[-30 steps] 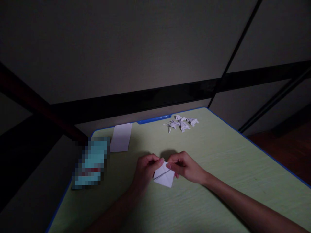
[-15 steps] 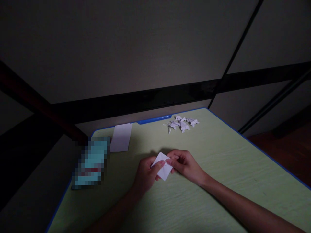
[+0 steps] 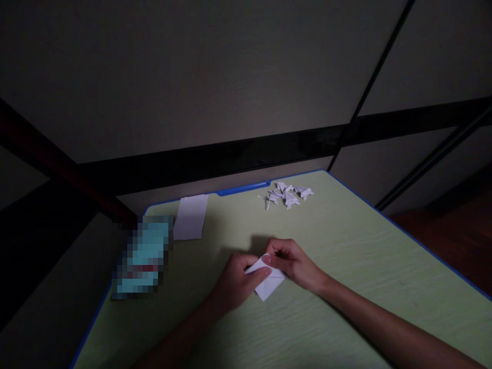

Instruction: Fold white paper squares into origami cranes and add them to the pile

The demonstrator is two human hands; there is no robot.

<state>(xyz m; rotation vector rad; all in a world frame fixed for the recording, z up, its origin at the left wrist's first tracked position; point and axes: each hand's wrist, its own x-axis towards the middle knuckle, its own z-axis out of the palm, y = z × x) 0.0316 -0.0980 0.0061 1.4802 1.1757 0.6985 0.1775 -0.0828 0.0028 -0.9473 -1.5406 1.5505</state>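
A small folded white paper (image 3: 269, 287), roughly square with crease lines, is held between both hands above the table. My left hand (image 3: 240, 282) grips its left side, the thumb lying across the top face. With thumb and curled fingers, my right hand (image 3: 290, 262) pinches the far corner. The fingers beneath the paper are hidden. Beyond the hands, several small folded white paper figures (image 3: 290, 197) lie in a cluster near the table's far edge.
The pale green table (image 3: 346, 246) has a blue edge and a blue bar (image 3: 244, 188) at its far side. A stack of white paper (image 3: 191, 218) lies at the back left, beside a pixelated teal object (image 3: 146, 256). Panelled doors (image 3: 215, 77) rise behind the table.
The folded paper has shifted slightly right and toward me, and its turn differs. My left hand has moved right with it; my right thumb now presses on its far corner.
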